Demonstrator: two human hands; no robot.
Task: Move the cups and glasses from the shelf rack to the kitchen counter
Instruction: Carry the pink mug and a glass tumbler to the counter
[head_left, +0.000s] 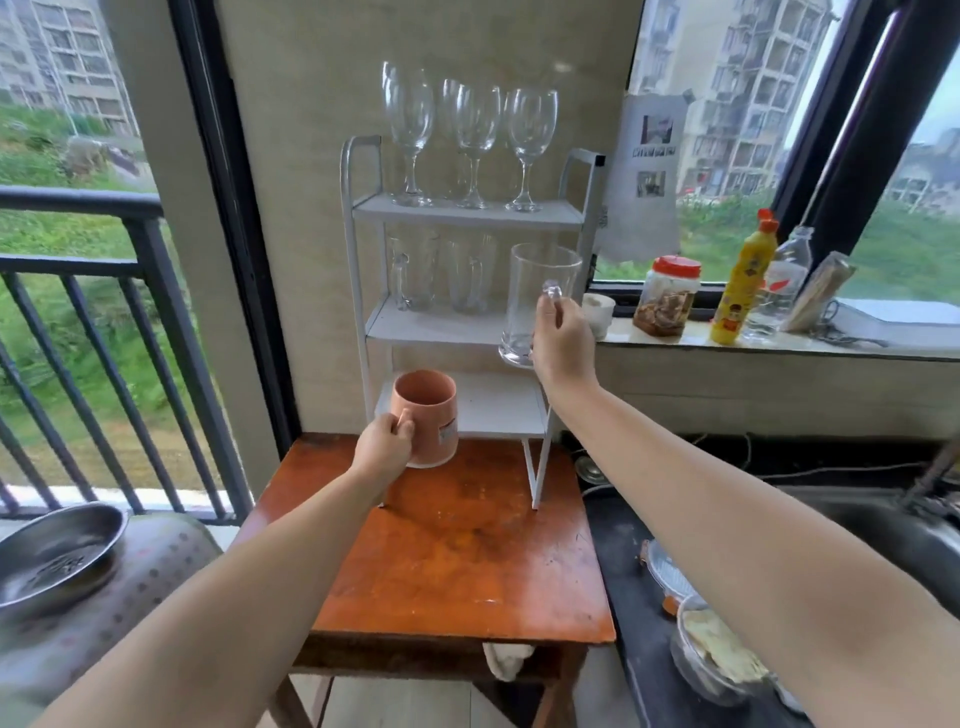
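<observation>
Left hand (382, 448) closed around the handle of the pink cup (426, 415), cup upright, held in front of the rack's (358, 260) bottom shelf, above the wooden surface (467, 561). Right hand (563, 345) clamped on the handle of a glass mug (537, 299), lifted off just right of the middle shelf. 2 mugs (441, 275) on the middle shelf, 4 wine glasses (470, 140) on top.

Terracotta-pink mug (427, 410), white rack (470, 213), orange table (467, 561), seemingly clear glasses (475, 135).
</observation>
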